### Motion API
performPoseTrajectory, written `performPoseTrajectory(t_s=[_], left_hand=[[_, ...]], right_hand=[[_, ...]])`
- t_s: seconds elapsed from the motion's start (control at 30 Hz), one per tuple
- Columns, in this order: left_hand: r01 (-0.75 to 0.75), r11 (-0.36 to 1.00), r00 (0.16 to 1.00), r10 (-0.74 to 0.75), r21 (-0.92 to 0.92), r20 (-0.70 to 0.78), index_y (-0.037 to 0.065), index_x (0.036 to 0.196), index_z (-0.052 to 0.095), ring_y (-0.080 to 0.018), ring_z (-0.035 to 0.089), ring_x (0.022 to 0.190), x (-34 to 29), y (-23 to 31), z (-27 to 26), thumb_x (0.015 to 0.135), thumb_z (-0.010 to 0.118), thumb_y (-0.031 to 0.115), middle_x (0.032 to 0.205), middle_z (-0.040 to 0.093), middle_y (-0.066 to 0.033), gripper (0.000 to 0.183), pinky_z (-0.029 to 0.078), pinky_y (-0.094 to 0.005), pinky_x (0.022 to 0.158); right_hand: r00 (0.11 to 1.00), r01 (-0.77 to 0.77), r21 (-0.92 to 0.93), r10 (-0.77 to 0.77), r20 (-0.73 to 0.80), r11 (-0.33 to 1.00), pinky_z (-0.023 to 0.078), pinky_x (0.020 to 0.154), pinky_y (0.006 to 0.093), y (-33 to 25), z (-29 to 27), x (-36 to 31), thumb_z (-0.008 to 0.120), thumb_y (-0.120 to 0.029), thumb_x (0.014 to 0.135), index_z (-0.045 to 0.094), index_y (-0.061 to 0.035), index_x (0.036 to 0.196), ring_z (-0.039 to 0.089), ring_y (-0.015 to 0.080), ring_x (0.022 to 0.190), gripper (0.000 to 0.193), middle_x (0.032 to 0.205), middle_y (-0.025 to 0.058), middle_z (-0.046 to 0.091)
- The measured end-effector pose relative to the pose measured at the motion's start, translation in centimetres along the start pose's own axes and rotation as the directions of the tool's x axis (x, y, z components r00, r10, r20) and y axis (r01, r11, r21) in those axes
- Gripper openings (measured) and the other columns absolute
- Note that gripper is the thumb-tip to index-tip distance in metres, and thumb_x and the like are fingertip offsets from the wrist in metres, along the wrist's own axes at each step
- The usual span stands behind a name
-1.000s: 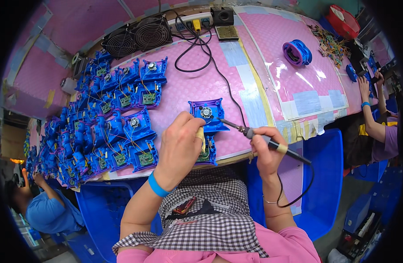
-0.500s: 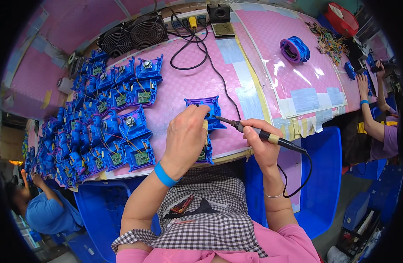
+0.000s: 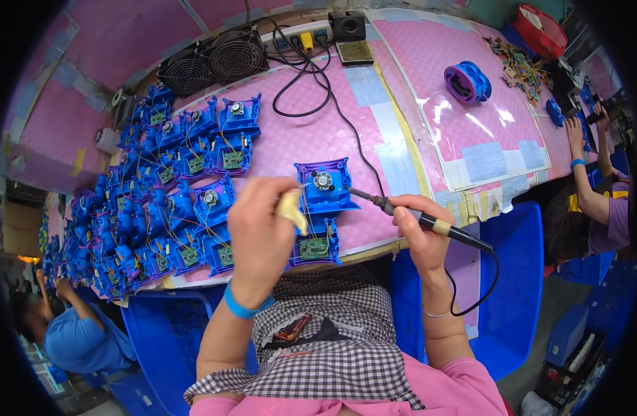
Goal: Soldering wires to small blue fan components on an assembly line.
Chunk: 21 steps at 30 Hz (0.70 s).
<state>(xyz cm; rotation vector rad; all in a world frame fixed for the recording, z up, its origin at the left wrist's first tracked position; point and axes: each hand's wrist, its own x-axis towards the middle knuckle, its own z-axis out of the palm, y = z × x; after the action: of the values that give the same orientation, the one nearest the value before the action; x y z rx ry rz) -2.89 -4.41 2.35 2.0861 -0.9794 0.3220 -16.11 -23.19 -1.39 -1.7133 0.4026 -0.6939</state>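
Observation:
My right hand [image 3: 424,232] grips a black soldering iron [image 3: 466,237], its tip pointing left at the edge of a blue plastic housing [image 3: 330,206]. A round silver speaker [image 3: 323,181] sits in that housing. Nearer to me lies a second blue piece with a green circuit board [image 3: 313,247], and thin wires run between the two. My left hand [image 3: 257,232] is raised left of the housing, fingers curled and blurred by motion. A cream-coloured covering or scrap [image 3: 291,211] shows at its fingers; what they hold, if anything, I cannot make out.
Rows of similar blue housings [image 3: 211,201] crowd the left. Behind stand black fans [image 3: 236,57], a power strip [image 3: 317,33] and a soldering sponge [image 3: 354,53]. The iron's cable [image 3: 353,128] crosses the table. Blue bins [image 3: 512,291] stand below; co-workers [image 3: 86,336] sit either side.
My left hand has drawn back left and toward me from the housing, uncovering the speaker. My right hand and the iron have shifted only slightly.

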Motion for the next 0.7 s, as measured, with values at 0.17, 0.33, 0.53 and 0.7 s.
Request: performPoseTrajectory(t_s=[0.17, 0.33, 0.53, 0.7], left_hand=[[0.346, 0.925, 0.934, -0.355, -0.155, -0.035, 0.002, 0.096, 0.062, -0.0142, 0.056, 0.065, -0.9, 0.1, -0.3, 0.079, 0.068, 0.001, 0.074, 0.060, -0.0064, 0.018, 0.041, -0.0281, 0.055], [0.183, 0.982, 0.983, -0.183, 0.051, -0.007, 0.002, 0.097, 0.063, -0.0248, 0.065, 0.074, -0.6, -0.3, 3.0, 0.074, 0.073, 0.004, 0.084, 0.066, -0.0124, 0.025, 0.049, -0.0341, 0.063], [0.161, 0.982, 0.986, -0.156, -0.098, 0.053, 0.003, 0.091, 0.068, -0.0270, 0.065, 0.074, -1.3, -0.2, 2.7, 0.075, 0.069, 0.001, 0.083, 0.066, -0.0123, 0.016, 0.049, -0.0347, 0.063], [0.153, 0.986, 0.977, -0.140, -0.074, 0.158, 0.003, 0.090, 0.071, -0.0273, 0.063, 0.070, -1.0, -0.1, 3.0, 0.076, 0.068, 0.001, 0.081, 0.065, -0.0133, 0.014, 0.047, -0.0358, 0.060]], right_hand=[[0.997, -0.070, 0.100, 0.073, -0.028, 0.993, 0.042, 0.052, 0.0208, 0.6, -0.2, 0.1, 0.066, -0.005, 0.082, 0.071, 0.0014, 0.093, 0.057, 0.0075, 0.058, 0.014, 0.071, 0.0055, 0.066], [0.999, -0.032, 0.129, 0.037, -0.033, 0.991, 0.040, 0.050, 0.0193, 1.0, 0.2, -0.1, 0.066, -0.006, 0.084, 0.071, 0.0006, 0.095, 0.055, 0.0056, 0.055, 0.014, 0.067, 0.0039, 0.064], [0.999, -0.045, 0.080, 0.045, -0.003, 0.996, 0.041, 0.052, 0.0201, 0.9, 0.0, -0.1, 0.066, -0.005, 0.083, 0.070, 0.0014, 0.094, 0.056, 0.0064, 0.057, 0.013, 0.069, 0.0044, 0.065], [0.999, -0.040, 0.012, 0.040, 0.016, 0.999, 0.044, 0.056, 0.0222, 0.7, 0.4, -0.1, 0.066, -0.004, 0.080, 0.071, 0.0019, 0.090, 0.059, 0.0093, 0.064, 0.013, 0.076, 0.0072, 0.068]])
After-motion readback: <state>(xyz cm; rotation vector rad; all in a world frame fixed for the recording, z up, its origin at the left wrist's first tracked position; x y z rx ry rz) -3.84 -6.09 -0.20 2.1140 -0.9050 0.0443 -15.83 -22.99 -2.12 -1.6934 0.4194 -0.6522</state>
